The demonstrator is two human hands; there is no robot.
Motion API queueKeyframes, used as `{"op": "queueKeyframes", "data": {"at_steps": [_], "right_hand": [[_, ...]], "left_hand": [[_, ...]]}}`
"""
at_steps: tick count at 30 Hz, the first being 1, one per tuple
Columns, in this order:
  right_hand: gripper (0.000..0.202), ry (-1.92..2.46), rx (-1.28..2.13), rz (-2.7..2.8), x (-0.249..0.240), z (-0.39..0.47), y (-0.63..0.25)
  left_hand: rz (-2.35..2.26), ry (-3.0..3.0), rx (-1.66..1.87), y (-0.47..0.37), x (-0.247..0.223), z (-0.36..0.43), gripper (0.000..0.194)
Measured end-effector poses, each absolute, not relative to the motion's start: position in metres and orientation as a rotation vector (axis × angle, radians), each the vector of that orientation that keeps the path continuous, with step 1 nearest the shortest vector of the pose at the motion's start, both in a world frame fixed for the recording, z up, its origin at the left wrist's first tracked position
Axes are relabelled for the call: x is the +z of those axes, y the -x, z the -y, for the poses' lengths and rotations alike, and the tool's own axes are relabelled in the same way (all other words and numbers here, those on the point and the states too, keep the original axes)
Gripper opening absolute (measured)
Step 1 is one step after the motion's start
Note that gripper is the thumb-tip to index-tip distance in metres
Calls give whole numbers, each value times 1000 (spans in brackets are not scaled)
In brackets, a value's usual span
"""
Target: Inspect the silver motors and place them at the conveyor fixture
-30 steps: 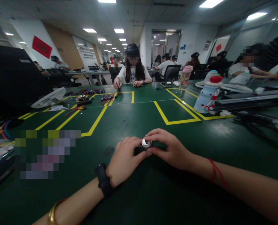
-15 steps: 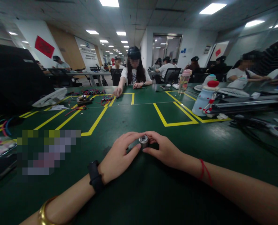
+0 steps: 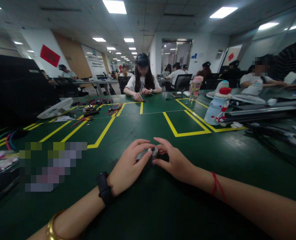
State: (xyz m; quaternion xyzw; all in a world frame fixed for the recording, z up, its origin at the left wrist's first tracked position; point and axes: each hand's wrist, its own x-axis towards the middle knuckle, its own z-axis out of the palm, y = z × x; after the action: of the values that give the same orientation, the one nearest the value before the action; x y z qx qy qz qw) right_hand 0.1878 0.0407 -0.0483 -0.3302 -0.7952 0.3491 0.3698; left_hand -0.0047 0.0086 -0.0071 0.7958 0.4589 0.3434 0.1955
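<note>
A small silver metal cylinder that looks like a motor (image 3: 154, 156) stands upright on the green table in front of me. My left hand (image 3: 131, 158) closes on it from the left. The left thumb presses at its upper rim and the forefinger reaches over its top, so part of the top is hidden. From the right, my right hand (image 3: 175, 160) curls round the same motor, its thumb low on the side and its bent fingers behind. The right forefinger sticks up free of it.
A blue snowman-shaped bottle (image 3: 214, 108) and dark metal rails (image 3: 257, 113) stand at the right. Bundles of coloured wires (image 3: 114, 108) and a white fan (image 3: 55, 108) lie at the left. Across the table a co-worker (image 3: 143, 80) handles a screwdriver (image 3: 150, 93).
My left thumb has moved up from the motor's side to its top rim. The right forefinger has lifted. The co-worker's reaching hand has drawn back from the wires towards the middle.
</note>
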Motion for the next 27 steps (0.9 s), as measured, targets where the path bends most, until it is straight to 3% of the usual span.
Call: {"op": "queueKeyframes", "data": {"at_steps": [7, 14, 22, 27], "right_hand": [[62, 888, 786, 2067, -48, -40, -190], [40, 942, 661, 2098, -46, -36, -193], [45, 1065, 752, 2022, -34, -41, -207], [57, 1476, 394, 1894, -21, -58, -293]], "left_hand": [[-1413, -2171, 954, 7, 14, -23, 16], [-1473, -2180, 784, 14, -20, -22, 10], [-1503, -2158, 761, 21, -17, -21, 24], [-1644, -2057, 781, 62, -2, -15, 34]]}}
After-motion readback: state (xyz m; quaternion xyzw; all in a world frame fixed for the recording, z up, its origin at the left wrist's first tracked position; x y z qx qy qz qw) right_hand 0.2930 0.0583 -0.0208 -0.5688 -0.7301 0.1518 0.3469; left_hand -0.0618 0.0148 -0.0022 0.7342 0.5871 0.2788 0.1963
